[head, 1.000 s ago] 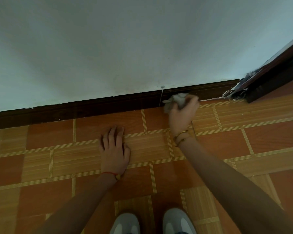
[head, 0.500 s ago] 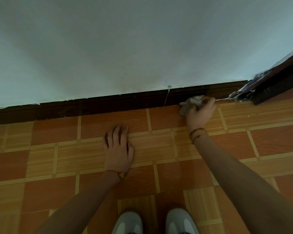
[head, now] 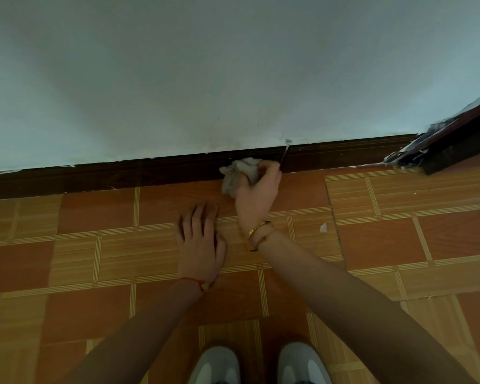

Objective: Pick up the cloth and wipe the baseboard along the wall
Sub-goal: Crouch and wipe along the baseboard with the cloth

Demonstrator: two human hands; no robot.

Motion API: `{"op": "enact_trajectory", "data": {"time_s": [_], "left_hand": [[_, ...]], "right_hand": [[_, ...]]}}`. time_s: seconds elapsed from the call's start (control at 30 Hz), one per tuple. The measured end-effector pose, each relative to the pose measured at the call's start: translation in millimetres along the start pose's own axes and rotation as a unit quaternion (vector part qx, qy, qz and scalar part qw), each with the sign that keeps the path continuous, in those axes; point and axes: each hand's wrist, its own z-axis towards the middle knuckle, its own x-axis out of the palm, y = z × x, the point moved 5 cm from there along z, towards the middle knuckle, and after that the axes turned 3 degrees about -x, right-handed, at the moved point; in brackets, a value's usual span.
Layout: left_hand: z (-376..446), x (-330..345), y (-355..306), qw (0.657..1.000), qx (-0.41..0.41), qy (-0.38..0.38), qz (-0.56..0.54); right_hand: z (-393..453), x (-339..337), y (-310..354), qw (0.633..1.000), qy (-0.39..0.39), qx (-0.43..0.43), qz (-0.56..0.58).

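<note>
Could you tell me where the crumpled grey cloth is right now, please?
In the head view the crumpled grey cloth sits just right of centre, gripped by the right hand and pressed against the dark brown wooden baseboard where it meets the floor.

Cloth: crumpled pale fabric. Baseboard: dark wood, slight sheen. Floor: smooth wood-pattern tile. Wall: matt paint.
</note>
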Motion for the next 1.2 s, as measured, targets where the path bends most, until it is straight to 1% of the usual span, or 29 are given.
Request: {"op": "enact_trajectory", "data": {"time_s": [0.07, 0.1, 0.27, 0.3, 0.37, 0.43, 0.5, 0.63, 0.67, 0.73, 0.87, 0.97, 1.07, 1.1, 1.13, 1.2], "left_hand": [[-1, 0, 1, 1.000, 0.000, 0.002, -0.005], [-1, 1, 1, 1.000, -0.002, 0.003, -0.008], [0, 1, 0, 1.000, -0.006, 0.013, -0.010], [0, 0, 0, 1.000, -0.006, 0.015, -0.011], [0, 0, -1, 1.000, -0.006, 0.018, -0.010], [0, 1, -1, 1.000, -0.007, 0.021, -0.007], [0, 0, -1, 1.000, -0.005, 0.019, -0.003], [0, 0, 0, 1.000, 0.001, 0.012, 0.004], [0, 0, 0, 1.000, 0.003, 0.012, 0.006], [0, 0, 1, 1.000, 0.004, 0.013, 0.006], [0, 0, 1, 1.000, 0.002, 0.006, -0.003], [0, -1, 1, 1.000, 0.002, -0.003, -0.008], [0, -1, 1, 1.000, 0.001, 0.003, -0.008], [0, 0, 1, 1.000, 0.000, 0.005, -0.007], [0, 0, 0, 1.000, 0.000, 0.007, -0.006], [0, 0, 0, 1.000, 0.000, 0.006, -0.006]], "right_hand": [[6, -11, -2, 1.000, -0.005, -0.017, -0.007], [11, -21, -4, 1.000, -0.020, -0.021, -0.011], [51, -77, -12, 0.987, -0.156, -0.020, -0.029], [57, -84, -13, 0.985, -0.169, -0.020, -0.024], [59, -89, -10, 0.984, -0.172, -0.029, -0.023], [50, -79, -1, 0.988, -0.147, -0.048, -0.025], [32, -57, 10, 0.993, -0.101, -0.064, -0.010], [-10, 0, 29, 0.996, 0.036, -0.077, 0.026], [-17, 11, 32, 0.994, 0.060, -0.084, 0.030], [-22, 21, 34, 0.993, 0.070, -0.083, 0.038], [-9, 3, 26, 0.997, 0.037, -0.067, 0.019], [11, -27, 8, 0.999, -0.039, -0.031, -0.003], [32, -58, -9, 0.991, -0.131, 0.004, -0.021], [38, -64, -14, 0.988, -0.150, 0.014, -0.022], [41, -68, -18, 0.987, -0.157, 0.020, -0.024], [40, -65, -20, 0.989, -0.142, 0.014, -0.026]]}}
